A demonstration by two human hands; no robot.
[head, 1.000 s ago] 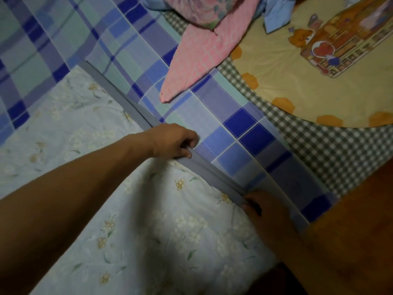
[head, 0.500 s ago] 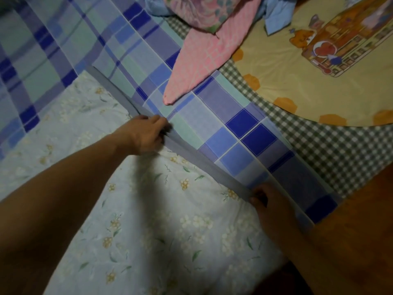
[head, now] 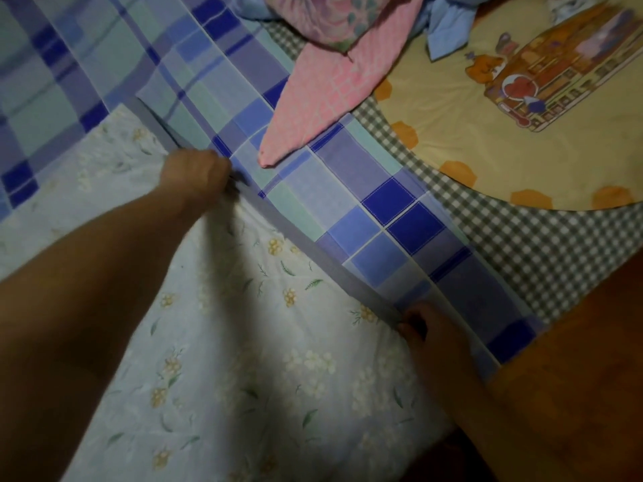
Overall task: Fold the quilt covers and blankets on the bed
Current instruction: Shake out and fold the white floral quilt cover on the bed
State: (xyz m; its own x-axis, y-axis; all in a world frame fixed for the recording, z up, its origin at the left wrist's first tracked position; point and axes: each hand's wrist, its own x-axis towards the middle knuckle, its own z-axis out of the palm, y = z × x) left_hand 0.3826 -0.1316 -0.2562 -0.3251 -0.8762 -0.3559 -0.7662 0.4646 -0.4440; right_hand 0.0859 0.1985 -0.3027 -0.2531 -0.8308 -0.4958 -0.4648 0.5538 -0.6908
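Observation:
A pale blue quilt cover with small yellow flowers (head: 264, 360) lies across the lower left, bordered by a grey hem (head: 313, 248) that runs diagonally. Beneath and beyond it spreads a blue, purple and green checked quilt cover (head: 348, 189). My left hand (head: 195, 175) grips the grey hem at its upper stretch, fingers curled over the edge. My right hand (head: 428, 328) pinches the same hem lower down, near the bed's side. The hem is pulled fairly straight between both hands.
A pink quilted blanket (head: 330, 95) pokes a pointed corner onto the checked cover, with a floral piece (head: 334, 19) on top. A yellow cartoon-print blanket (head: 522, 133) covers the upper right, over a grey gingham sheet (head: 522, 238). Brown wooden bed edge (head: 591, 360) at lower right.
My left hand has slid up along the grey hem, away from my right hand. The right hand has kept its hold at the lower end.

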